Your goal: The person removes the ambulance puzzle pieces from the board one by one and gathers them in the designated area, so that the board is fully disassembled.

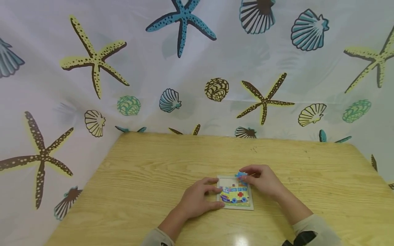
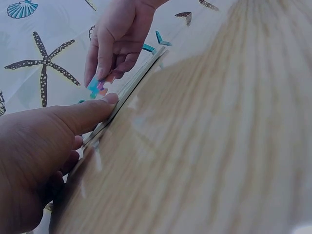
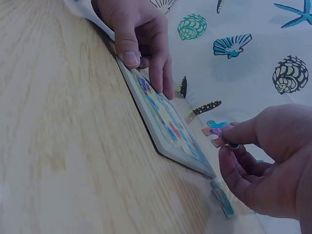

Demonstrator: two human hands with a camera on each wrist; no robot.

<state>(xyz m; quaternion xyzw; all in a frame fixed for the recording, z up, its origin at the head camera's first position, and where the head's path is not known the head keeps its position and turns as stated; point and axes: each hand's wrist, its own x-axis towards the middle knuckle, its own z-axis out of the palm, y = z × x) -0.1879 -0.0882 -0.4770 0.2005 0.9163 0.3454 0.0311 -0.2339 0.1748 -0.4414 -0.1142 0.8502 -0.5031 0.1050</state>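
Observation:
A jigsaw puzzle board (image 1: pixel 251 201) with a pale frame lies on the table, showing a yellow ambulance with a red cross. Its upper left part is a bare white area. My left hand (image 1: pixel 197 198) rests along the board's left side, with fingers spread and the thumb on the near left corner. Above the far right corner, my right hand (image 1: pixel 263 179) pinches a jigsaw piece (image 3: pixel 216 130) between thumb and fingers. That piece is blue, purple and orange, and it appears tilted in the right wrist view. Beneath the right hand, a second jigsaw piece (image 3: pixel 223 199) lies beside the board.
The light wooden table (image 1: pixel 138 184) stretches out on all sides of the board. Behind it and along its sides hangs a white cloth (image 1: pixel 197 71) printed with starfish and seashells.

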